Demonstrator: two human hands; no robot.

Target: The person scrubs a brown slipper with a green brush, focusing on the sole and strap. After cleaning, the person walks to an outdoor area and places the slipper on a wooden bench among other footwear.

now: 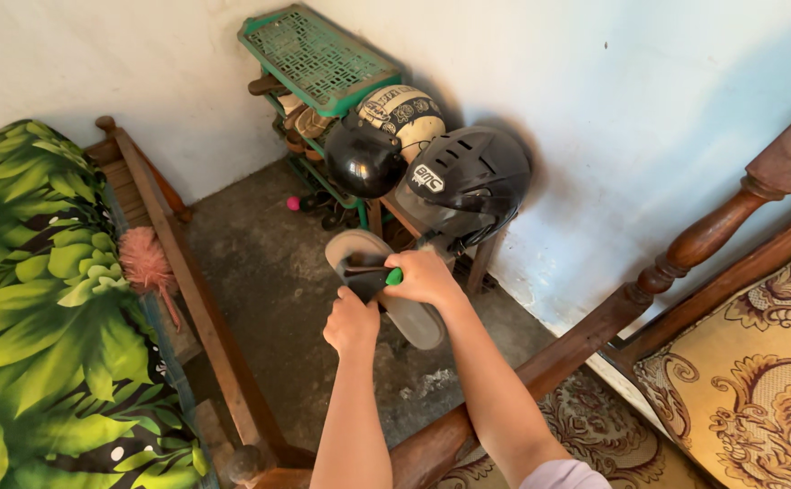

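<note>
The sandal (386, 285) is a flat grey flip-flop with a long oval sole and dark straps that meet near its upper end; I have it held up in the air above the bare concrete floor (268, 272), its sole facing me and its length running slantwise from upper left to lower right. My left hand (352, 323) is curled shut on the near edge of the sole, about halfway along, with the knuckles toward me. My right hand (424, 276) is closed around a small tool with a green handle (394, 276), and the tool's dark working end lies against the strap side of the sandal; I cannot tell whether it is a brush or something else, since my fingers cover most of it.

Just beyond the sandal sits a black helmet (469, 177) on a small wooden stool, with a glossy black helmet (362, 158) and a cream patterned helmet (404, 110) behind it. These lean against a green plastic shoe rack (318, 54) that stands at the pale wall and holds footwear on its lower shelves. To my left is a wooden bench with a leaf-print cushion (42, 299) and a pink feather duster (146, 263) resting on its rail. To my right is a carved wooden seat with a gold floral cushion (757, 389).
</note>
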